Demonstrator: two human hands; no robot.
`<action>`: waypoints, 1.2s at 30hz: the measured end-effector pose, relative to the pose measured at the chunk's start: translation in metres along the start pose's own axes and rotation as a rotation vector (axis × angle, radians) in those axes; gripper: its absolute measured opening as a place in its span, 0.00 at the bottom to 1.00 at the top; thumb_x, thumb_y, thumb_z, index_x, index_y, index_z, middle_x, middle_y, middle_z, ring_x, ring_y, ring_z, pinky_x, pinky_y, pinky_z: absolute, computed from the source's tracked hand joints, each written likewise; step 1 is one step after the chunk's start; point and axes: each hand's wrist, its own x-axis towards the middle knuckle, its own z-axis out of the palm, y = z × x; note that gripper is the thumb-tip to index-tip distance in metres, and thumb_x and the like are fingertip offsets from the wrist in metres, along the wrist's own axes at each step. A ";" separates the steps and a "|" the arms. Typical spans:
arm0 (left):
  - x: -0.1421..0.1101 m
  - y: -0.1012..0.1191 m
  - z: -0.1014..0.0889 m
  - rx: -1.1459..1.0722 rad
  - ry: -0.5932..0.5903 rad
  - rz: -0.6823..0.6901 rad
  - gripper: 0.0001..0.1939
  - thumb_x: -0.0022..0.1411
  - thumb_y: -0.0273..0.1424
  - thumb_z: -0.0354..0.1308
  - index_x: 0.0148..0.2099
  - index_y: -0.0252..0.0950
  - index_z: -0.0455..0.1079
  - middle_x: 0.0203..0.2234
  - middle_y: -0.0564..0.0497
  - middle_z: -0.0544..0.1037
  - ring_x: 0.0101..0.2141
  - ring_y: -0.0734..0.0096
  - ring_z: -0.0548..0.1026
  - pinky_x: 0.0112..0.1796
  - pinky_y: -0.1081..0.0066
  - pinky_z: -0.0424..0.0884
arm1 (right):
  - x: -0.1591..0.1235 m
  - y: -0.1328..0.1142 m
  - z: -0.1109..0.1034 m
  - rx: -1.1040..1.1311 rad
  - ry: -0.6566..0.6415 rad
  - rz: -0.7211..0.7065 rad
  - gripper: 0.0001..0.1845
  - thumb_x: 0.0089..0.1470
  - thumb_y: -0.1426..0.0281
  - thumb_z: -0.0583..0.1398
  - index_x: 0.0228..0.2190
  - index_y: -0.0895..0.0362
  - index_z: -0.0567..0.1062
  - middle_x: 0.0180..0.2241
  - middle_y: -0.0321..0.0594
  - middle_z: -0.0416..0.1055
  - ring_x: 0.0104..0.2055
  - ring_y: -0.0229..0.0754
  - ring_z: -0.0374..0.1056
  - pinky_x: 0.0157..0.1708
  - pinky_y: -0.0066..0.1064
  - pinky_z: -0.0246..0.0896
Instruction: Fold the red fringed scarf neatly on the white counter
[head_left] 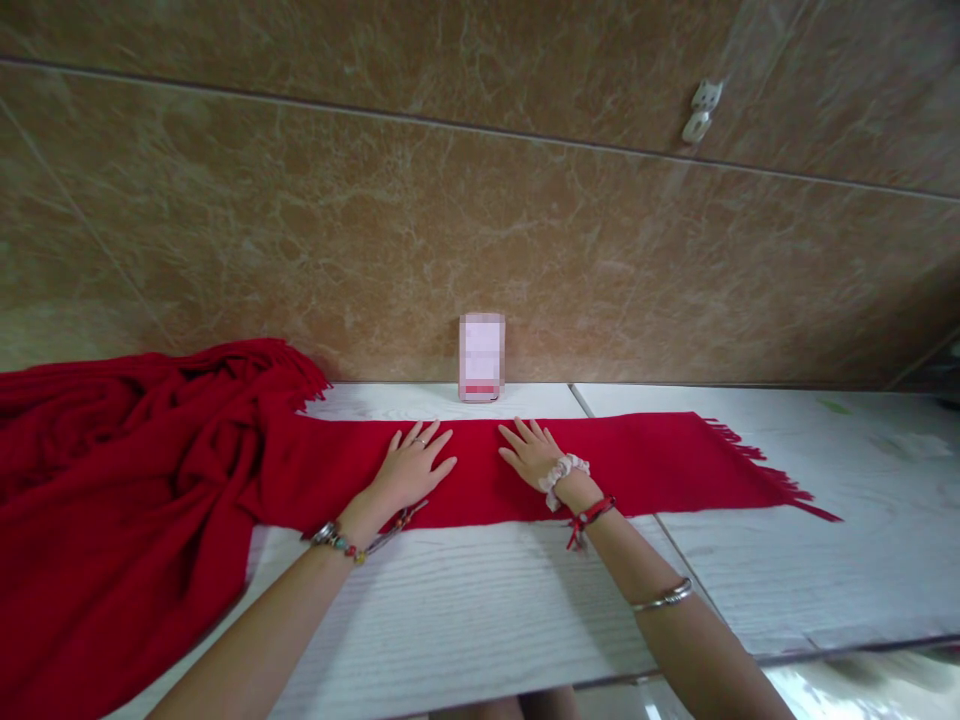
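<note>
Both the left hand (411,465) and right hand (531,455) press flat, fingers spread, side by side at frame centre on a long red fringed woollen scarf (480,465) running left-right across the white wood-grain table (465,610).

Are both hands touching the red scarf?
Touching. The head view shows the left hand and right hand lying flat, palms down, on the red scarf.
</note>
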 end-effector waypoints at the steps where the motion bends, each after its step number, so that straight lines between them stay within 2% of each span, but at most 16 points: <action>1: 0.000 0.000 0.000 0.001 0.000 0.000 0.26 0.60 0.44 0.39 0.59 0.41 0.51 0.58 0.48 0.51 0.57 0.57 0.48 0.52 0.54 0.47 | 0.000 0.003 -0.001 -0.014 -0.003 0.035 0.26 0.57 0.58 0.44 0.55 0.52 0.55 0.58 0.46 0.48 0.58 0.56 0.44 0.52 0.49 0.44; 8: 0.000 0.000 0.000 0.003 0.006 0.000 0.26 0.61 0.43 0.39 0.59 0.41 0.51 0.58 0.48 0.51 0.57 0.57 0.48 0.52 0.53 0.46 | 0.000 0.006 0.004 -0.047 0.016 0.141 0.29 0.56 0.57 0.44 0.56 0.55 0.52 0.58 0.50 0.47 0.58 0.61 0.43 0.52 0.52 0.40; 14: -0.001 0.002 -0.001 -0.002 0.002 -0.001 0.25 0.61 0.43 0.39 0.59 0.41 0.51 0.58 0.48 0.51 0.57 0.57 0.48 0.52 0.53 0.47 | -0.001 0.011 0.010 -0.051 0.055 0.088 0.28 0.56 0.57 0.44 0.56 0.54 0.53 0.58 0.49 0.47 0.58 0.59 0.43 0.52 0.51 0.42; 20: -0.001 0.002 -0.001 -0.007 -0.009 -0.003 0.26 0.61 0.42 0.39 0.59 0.40 0.51 0.58 0.48 0.51 0.57 0.58 0.47 0.53 0.54 0.46 | -0.004 0.027 0.005 -0.037 0.020 0.034 0.26 0.56 0.58 0.45 0.55 0.53 0.56 0.57 0.47 0.50 0.58 0.54 0.45 0.52 0.46 0.45; 25: -0.001 0.000 -0.004 -0.009 -0.028 -0.028 0.25 0.61 0.42 0.38 0.59 0.42 0.51 0.59 0.49 0.50 0.58 0.59 0.47 0.53 0.54 0.47 | -0.006 0.047 -0.001 -0.058 -0.039 0.199 0.27 0.56 0.58 0.46 0.56 0.52 0.54 0.57 0.49 0.49 0.57 0.57 0.45 0.51 0.48 0.47; 28: -0.002 0.000 -0.006 -0.003 -0.038 -0.080 0.25 0.61 0.42 0.38 0.59 0.41 0.50 0.59 0.49 0.50 0.57 0.58 0.47 0.52 0.52 0.46 | -0.007 0.051 -0.004 -0.067 -0.019 0.287 0.28 0.56 0.59 0.46 0.56 0.56 0.54 0.57 0.53 0.48 0.58 0.59 0.44 0.51 0.49 0.46; 30: -0.003 0.001 -0.008 0.010 -0.028 -0.086 0.26 0.60 0.43 0.39 0.59 0.40 0.51 0.59 0.48 0.50 0.57 0.55 0.47 0.52 0.51 0.46 | -0.007 0.044 -0.005 -0.048 0.030 0.221 0.27 0.56 0.60 0.46 0.56 0.56 0.54 0.58 0.51 0.46 0.59 0.58 0.41 0.52 0.49 0.44; 34: -0.005 0.006 -0.008 0.054 0.019 0.011 0.28 0.59 0.45 0.41 0.59 0.40 0.51 0.59 0.46 0.48 0.58 0.51 0.44 0.52 0.49 0.43 | -0.006 0.013 -0.006 0.047 0.082 -0.132 0.27 0.56 0.61 0.46 0.56 0.53 0.51 0.60 0.43 0.42 0.60 0.51 0.35 0.55 0.46 0.40; 36: -0.006 0.008 -0.008 0.033 -0.014 0.038 0.30 0.58 0.47 0.41 0.59 0.41 0.50 0.59 0.46 0.48 0.58 0.51 0.44 0.52 0.49 0.44 | -0.006 0.000 -0.004 0.077 0.056 -0.252 0.27 0.56 0.60 0.46 0.56 0.52 0.51 0.60 0.42 0.42 0.61 0.49 0.34 0.55 0.47 0.38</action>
